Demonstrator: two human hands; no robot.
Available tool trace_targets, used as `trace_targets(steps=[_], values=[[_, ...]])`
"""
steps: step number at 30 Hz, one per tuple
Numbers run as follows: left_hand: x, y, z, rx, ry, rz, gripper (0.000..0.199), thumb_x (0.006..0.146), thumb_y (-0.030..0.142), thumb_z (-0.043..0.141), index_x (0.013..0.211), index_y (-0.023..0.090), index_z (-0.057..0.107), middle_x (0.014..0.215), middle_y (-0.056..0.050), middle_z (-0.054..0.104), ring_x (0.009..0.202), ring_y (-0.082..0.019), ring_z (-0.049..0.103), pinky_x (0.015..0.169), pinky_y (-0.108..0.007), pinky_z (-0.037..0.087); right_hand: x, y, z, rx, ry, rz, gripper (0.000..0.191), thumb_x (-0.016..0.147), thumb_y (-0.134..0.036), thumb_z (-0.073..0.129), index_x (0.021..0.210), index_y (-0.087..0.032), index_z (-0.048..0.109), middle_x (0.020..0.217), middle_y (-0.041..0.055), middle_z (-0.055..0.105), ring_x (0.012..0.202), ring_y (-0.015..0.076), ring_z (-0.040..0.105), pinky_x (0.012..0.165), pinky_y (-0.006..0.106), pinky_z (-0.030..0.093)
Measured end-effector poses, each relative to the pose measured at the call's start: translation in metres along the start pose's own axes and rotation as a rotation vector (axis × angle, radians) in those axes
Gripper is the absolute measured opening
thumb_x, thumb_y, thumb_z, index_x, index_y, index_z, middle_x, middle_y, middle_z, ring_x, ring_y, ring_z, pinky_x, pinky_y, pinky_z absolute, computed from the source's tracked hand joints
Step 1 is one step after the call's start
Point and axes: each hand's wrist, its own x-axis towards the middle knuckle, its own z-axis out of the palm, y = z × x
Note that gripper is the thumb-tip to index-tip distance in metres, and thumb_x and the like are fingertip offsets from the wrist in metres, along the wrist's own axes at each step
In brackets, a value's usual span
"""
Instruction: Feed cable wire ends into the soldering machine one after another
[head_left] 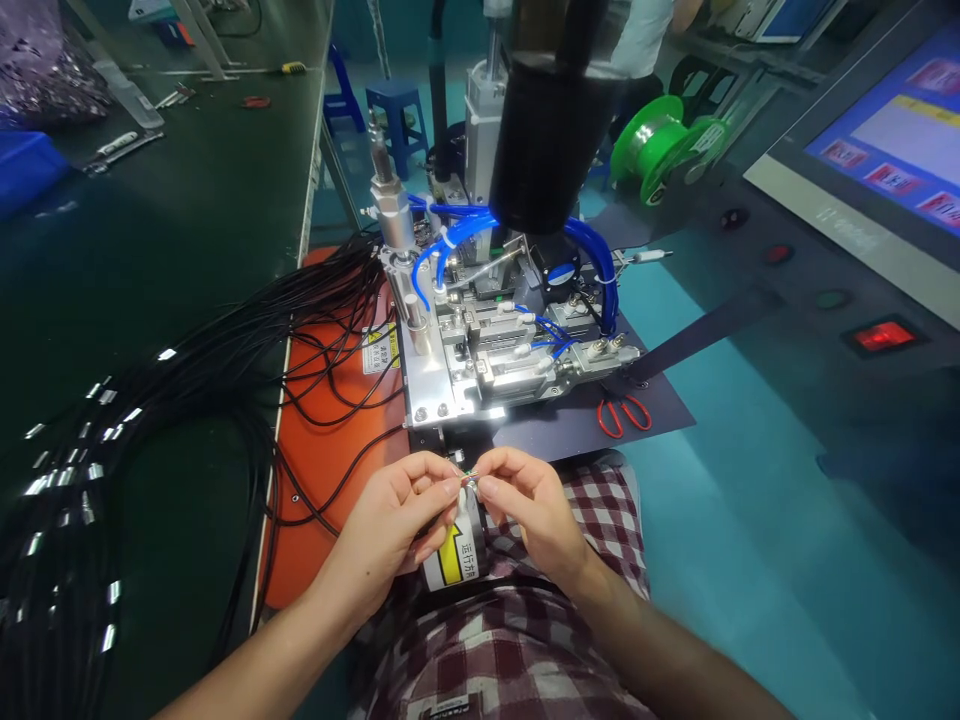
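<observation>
Checked clothing [517,650] fills six o'clock; left hand [397,505] and right hand [531,505] pinch fine wire ends [469,477] between nearly closed fingertips [487,487], handling apparently begun but unfinished, black cables [232,335] toward ten o'clock.

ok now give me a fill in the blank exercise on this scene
1. The left hand and right hand pinch fine wires near a white label whose arrow is ____.
2. In the picture, the bundled black cables lie to the ____ of the pneumatic machine.
3. The scissors have ____ handles.
4. The spool has ____ flanges.
Missing words: yellow; left; red; green.
</observation>
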Motion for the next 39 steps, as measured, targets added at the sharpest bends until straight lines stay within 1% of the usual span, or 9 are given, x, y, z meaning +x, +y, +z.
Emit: trace_targets(steps=[7,11,14,19,22,26,28,33,39], values=[[0.000,-0.001,-0.001,-0.013,-0.010,-0.004,0.019,0.084,0.034,0.057,0.079,0.016,0.053,0.050,0.008,0.047,0.035,0.000,0.024,0.034,-0.015,0.012,0.001,0.001,0.005,0.028,0.036,0.001,0.011,0.073,-0.025,0.067,0.071,-0.016,0.060,0.053,-0.0065,0.047,0.044,0.0056,0.037,0.043,0.019,0.029],[0.001,-0.001,-0.002,-0.031,-0.031,0.001,0.018,0.082,0.032,0.059,0.079,0.016,0.054,0.055,0.006,0.051,0.034,0.000,0.027,0.034,-0.015,0.014,0.003,0.004,0.003,0.054,0.005,0.015,0.010,0.074,-0.023,0.067,0.071,-0.016,0.060,0.053,-0.0069,0.046,0.044,0.0053,0.036,0.043,0.019,0.027],[0.002,0.001,-0.004,-0.021,-0.080,-0.015,0.019,0.081,0.032,0.061,0.076,0.014,0.055,0.054,0.006,0.049,0.034,0.000,0.028,0.034,-0.015,0.016,0.008,0.003,-0.005,0.069,-0.113,0.046,0.011,0.075,-0.024,0.066,0.072,-0.016,0.059,0.052,-0.0071,0.045,0.043,0.0053,0.034,0.042,0.019,0.025],[0.002,0.003,-0.007,0.054,-0.143,-0.101,0.018,0.078,0.030,0.063,0.075,0.012,0.059,0.050,0.005,0.048,0.035,0.000,0.029,0.033,-0.014,0.016,0.025,-0.010,-0.023,-0.041,-0.461,0.098,0.016,0.075,-0.028,0.066,0.071,-0.014,0.059,0.059,-0.0048,0.050,0.044,0.0053,0.036,0.042,0.019,0.026],[0.002,0.002,-0.007,0.100,-0.154,-0.131,0.015,0.075,0.027,0.064,0.072,0.013,0.058,0.049,0.004,0.050,0.034,-0.001,0.030,0.032,-0.014,0.014,0.034,-0.023,-0.029,-0.123,-0.638,0.105,0.016,0.077,-0.028,0.065,0.074,-0.013,0.060,0.067,-0.0022,0.054,0.053,0.0072,0.042,0.049,0.021,0.032],[0.000,0.001,-0.004,0.122,-0.112,-0.116,0.012,0.074,0.024,0.063,0.070,0.014,0.057,0.047,0.005,0.050,0.032,-0.001,0.028,0.031,-0.014,0.012,0.039,-0.035,-0.030,-0.259,-0.739,0.017,0.012,0.079,-0.025,0.063,0.078,-0.013,0.062,0.072,-0.0007,0.055,0.064,0.0101,0.047,0.061,0.024,0.038],[-0.001,0.001,-0.003,0.121,-0.069,-0.087,0.011,0.075,0.024,0.061,0.072,0.014,0.057,0.047,0.005,0.050,0.032,0.000,0.027,0.032,-0.014,0.012,0.037,-0.036,-0.029,-0.271,-0.673,0.003,0.012,0.080,-0.025,0.062,0.077,-0.014,0.061,0.072,-0.0007,0.055,0.062,0.0095,0.047,0.058,0.023,0.038],[-0.001,0.001,-0.001,0.044,0.014,-0.033,0.008,0.078,0.023,0.058,0.076,0.015,0.057,0.050,0.005,0.051,0.032,0.000,0.024,0.034,-0.016,0.014,0.018,-0.023,-0.024,-0.148,-0.289,-0.015,0.016,0.081,-0.030,0.061,0.077,-0.015,0.058,0.061,-0.0046,0.047,0.049,0.0066,0.039,0.046,0.020,0.033],[0.002,0.000,-0.001,0.007,0.032,-0.011,0.009,0.079,0.024,0.058,0.076,0.015,0.056,0.050,0.006,0.051,0.032,0.000,0.027,0.035,-0.016,0.015,0.003,-0.004,-0.012,-0.012,-0.177,0.037,0.016,0.078,-0.030,0.065,0.077,-0.015,0.060,0.054,-0.0061,0.046,0.045,0.0061,0.038,0.043,0.019,0.029]])
